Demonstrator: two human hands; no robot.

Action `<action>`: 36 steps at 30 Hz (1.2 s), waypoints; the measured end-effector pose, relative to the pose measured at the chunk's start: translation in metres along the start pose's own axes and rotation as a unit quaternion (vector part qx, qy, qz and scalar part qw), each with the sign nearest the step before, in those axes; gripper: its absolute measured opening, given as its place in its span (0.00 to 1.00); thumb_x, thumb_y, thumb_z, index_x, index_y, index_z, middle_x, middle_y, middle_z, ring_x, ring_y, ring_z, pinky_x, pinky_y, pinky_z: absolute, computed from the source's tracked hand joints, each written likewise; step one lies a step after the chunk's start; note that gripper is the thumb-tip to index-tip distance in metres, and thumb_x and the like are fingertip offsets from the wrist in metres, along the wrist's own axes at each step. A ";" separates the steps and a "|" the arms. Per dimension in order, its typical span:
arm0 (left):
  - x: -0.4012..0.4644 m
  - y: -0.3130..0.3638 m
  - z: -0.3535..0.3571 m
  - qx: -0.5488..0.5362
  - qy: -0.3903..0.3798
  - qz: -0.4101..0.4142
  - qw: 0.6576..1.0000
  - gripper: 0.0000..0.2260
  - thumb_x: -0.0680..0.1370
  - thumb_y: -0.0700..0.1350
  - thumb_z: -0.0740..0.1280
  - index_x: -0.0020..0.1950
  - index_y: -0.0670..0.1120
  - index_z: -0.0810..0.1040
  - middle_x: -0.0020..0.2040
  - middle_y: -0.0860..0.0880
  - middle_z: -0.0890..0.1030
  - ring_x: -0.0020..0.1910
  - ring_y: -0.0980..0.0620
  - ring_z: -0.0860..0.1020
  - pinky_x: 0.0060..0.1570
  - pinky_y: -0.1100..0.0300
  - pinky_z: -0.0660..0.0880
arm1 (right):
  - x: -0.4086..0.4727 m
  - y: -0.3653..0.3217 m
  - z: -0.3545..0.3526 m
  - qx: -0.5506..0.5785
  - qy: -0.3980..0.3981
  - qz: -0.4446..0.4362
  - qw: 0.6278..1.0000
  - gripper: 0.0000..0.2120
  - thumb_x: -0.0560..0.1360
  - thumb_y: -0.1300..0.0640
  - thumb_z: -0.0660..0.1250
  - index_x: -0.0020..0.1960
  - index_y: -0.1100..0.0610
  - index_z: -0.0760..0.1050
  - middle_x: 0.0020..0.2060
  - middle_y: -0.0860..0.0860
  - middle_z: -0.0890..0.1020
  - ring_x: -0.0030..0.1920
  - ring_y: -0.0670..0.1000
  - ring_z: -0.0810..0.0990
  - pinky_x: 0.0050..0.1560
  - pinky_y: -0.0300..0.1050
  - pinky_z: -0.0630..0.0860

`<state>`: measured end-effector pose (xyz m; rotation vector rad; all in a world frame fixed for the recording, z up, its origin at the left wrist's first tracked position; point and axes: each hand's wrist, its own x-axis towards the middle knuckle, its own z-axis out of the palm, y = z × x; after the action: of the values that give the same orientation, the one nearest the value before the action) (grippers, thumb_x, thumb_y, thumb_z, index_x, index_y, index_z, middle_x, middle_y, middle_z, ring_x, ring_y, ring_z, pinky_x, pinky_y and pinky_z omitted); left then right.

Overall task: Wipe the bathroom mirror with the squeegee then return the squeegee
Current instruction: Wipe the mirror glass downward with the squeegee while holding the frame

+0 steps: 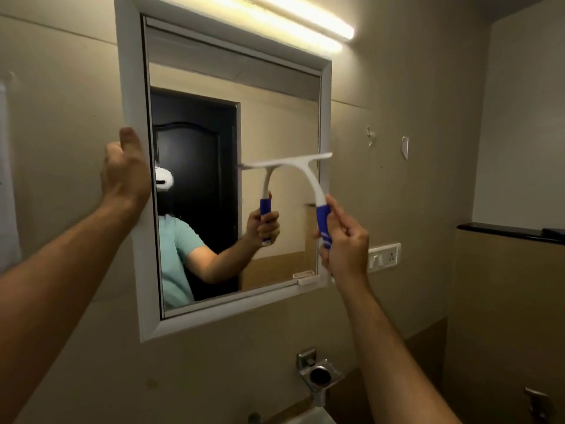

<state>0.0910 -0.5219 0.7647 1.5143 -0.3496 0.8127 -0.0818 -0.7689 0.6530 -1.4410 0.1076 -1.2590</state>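
A white-framed mirror hangs on the beige wall. My right hand grips the blue handle of a white squeegee, low at the mirror's right side. Its blade lies level against the glass about halfway up, reaching to the right frame. My left hand holds the mirror's left frame edge, thumb up on the front and fingers hidden behind it. The glass reflects the squeegee, an arm and a dark door.
A lit tube light runs above the mirror. A switch plate and two small wall hooks sit to the right. Below are a metal holder and a sink corner. A dark ledge juts out at right.
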 end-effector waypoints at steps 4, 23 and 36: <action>0.014 0.006 -0.001 0.010 0.002 0.001 1.000 0.33 0.79 0.65 0.42 0.68 0.42 0.66 0.66 0.37 0.70 0.64 0.40 0.69 0.62 0.50 0.63 | 0.055 -0.048 0.022 0.017 -0.019 -0.054 0.998 0.15 0.82 0.51 0.58 0.67 0.43 0.74 0.40 0.57 0.82 0.26 0.47 0.72 0.23 0.38 0.69; 0.025 0.017 0.012 -0.002 0.064 0.064 0.996 0.28 0.82 0.59 0.44 0.62 0.39 0.71 0.58 0.34 0.75 0.56 0.38 0.72 0.48 0.56 0.62 | 0.070 -0.067 0.066 0.081 -0.052 -0.069 0.993 0.15 0.82 0.52 0.59 0.65 0.38 0.75 0.43 0.57 0.82 0.25 0.47 0.73 0.23 0.38 0.71; 0.025 0.015 0.013 -0.001 0.078 0.053 0.996 0.21 0.82 0.60 0.44 0.47 0.48 0.68 0.33 0.57 0.65 0.31 0.63 0.63 0.37 0.64 0.59 | 0.029 -0.053 0.078 0.204 -0.204 -0.024 0.957 0.16 0.81 0.50 0.58 0.64 0.35 0.75 0.36 0.55 0.81 0.24 0.49 0.72 0.21 0.41 0.71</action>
<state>0.1023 -0.5304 0.7936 1.4286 -0.3170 1.0082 -0.0439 -0.7196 0.7295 -1.3122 -0.4444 -0.9271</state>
